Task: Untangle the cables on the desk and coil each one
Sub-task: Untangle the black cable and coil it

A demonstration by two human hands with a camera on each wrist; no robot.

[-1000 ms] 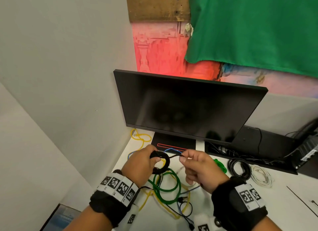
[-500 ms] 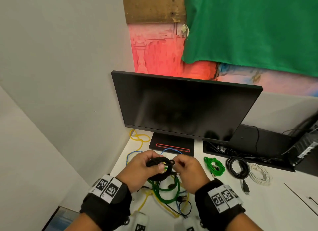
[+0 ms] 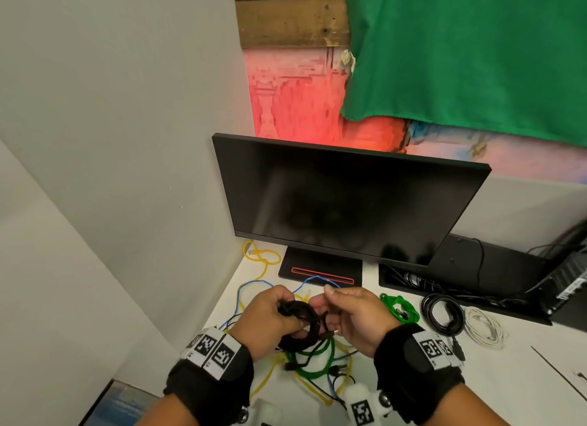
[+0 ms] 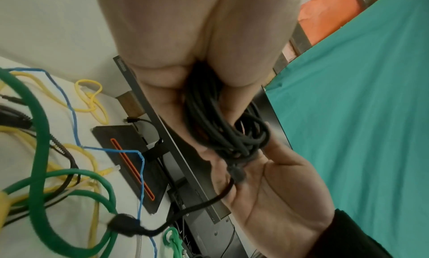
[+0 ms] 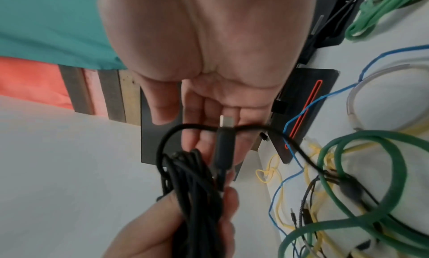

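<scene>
My left hand (image 3: pixel 270 317) grips a small coil of black cable (image 3: pixel 301 322) above the desk, fingers curled round the bundle (image 4: pixel 223 129). My right hand (image 3: pixel 355 317) is right beside it, palm up with fingers fairly straight. The cable's USB plug (image 5: pixel 226 122) lies across those fingers, and the tail runs down to the desk. Under both hands lies a tangle with a thick green cable (image 3: pixel 317 359), a yellow cable (image 3: pixel 263 260) and a thin blue cable (image 3: pixel 251 286).
A dark monitor (image 3: pixel 343 203) on a black base (image 3: pixel 320 266) stands just behind the hands. On the white desk (image 3: pixel 413 378) to the right lie a green coil (image 3: pixel 398 308), a black coil (image 3: pixel 443 314) and a white coil (image 3: pixel 484 327). A wall bounds the left.
My right hand, which pinched the stretched free end a second ago, has moved in against the coil and its fingers have straightened. The left hand keeps its grip on the coil.
</scene>
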